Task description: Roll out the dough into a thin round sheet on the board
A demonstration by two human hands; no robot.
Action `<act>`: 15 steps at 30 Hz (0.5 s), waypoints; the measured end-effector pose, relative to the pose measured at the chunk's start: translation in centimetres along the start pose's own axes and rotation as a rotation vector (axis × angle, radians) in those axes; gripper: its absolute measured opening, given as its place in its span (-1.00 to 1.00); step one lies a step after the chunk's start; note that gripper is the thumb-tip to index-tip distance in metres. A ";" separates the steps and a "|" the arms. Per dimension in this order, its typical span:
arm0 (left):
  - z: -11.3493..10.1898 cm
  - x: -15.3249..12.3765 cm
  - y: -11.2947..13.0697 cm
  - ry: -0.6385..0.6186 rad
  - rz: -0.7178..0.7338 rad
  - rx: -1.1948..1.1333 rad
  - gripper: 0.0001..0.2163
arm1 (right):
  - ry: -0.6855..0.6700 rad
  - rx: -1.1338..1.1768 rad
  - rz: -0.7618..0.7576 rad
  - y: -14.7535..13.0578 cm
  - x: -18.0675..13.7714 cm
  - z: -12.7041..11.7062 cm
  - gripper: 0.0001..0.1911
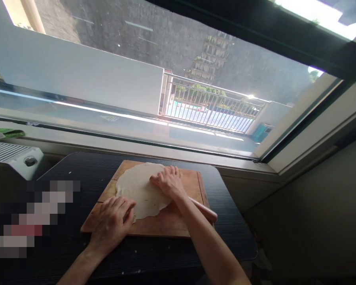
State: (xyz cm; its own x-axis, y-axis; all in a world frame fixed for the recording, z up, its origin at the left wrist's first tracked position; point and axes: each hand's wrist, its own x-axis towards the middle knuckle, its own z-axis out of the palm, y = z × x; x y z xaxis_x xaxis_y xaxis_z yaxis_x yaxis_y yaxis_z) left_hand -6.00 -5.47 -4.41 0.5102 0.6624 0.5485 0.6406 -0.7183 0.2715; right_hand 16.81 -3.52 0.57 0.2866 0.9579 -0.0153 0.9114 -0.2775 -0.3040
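Note:
A thin, roughly round sheet of dough with an uneven edge lies on a wooden board. My right hand is over a wooden rolling pin, fingers draped across it near its far end. The pin slants over the dough's right side, and its near end sticks out past my forearm. At the dough's lower left edge, my left hand is curled with thumb and fingers close together on the rim. Its palm side and the dough beneath it are hidden.
The board rests on a dark table with white specks. A white heater-like appliance stands at the left, below a green cloth. A large window and its sill run behind the table. A blurred patch covers the lower left.

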 end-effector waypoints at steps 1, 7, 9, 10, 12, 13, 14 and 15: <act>0.0 0.0 0.0 -0.005 -0.007 0.004 -0.83 | 0.011 -0.002 -0.074 -0.4 -0.9 0.5 -0.50; -0.3 0.1 0.1 -0.018 -0.009 0.023 -0.83 | 0.123 -0.023 -0.008 -0.1 0.2 -0.5 -0.44; -0.3 0.1 0.0 -0.012 -0.002 0.026 -0.82 | 0.110 -0.011 0.099 0.2 0.9 -1.1 -0.45; -0.3 0.1 0.0 -0.011 -0.001 0.028 -0.82 | 0.100 -0.002 0.107 0.1 0.7 -1.0 -0.45; -0.2 0.1 -0.1 -0.017 -0.004 0.035 -0.82 | 0.080 0.011 0.008 -0.6 -0.8 -0.1 -0.43; -0.1 0.1 -0.1 -0.023 -0.008 0.039 -0.83 | 0.077 0.011 -0.073 -1.0 -1.8 0.5 -0.43; -0.1 0.1 -0.2 -0.028 -0.011 0.042 -0.83 | 0.082 0.005 -0.147 -1.3 -2.5 1.1 -0.43; -0.1 0.1 -0.2 -0.033 -0.013 0.044 -0.83 | 0.090 -0.005 -0.191 -1.5 -3.0 1.5 -0.43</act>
State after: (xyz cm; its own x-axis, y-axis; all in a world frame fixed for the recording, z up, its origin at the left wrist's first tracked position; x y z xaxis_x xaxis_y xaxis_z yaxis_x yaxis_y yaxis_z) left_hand -6.17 -5.32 -4.32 0.5200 0.6784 0.5190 0.6711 -0.7004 0.2431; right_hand 14.15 -5.85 -0.33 0.1334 0.9828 0.1276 0.9530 -0.0919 -0.2887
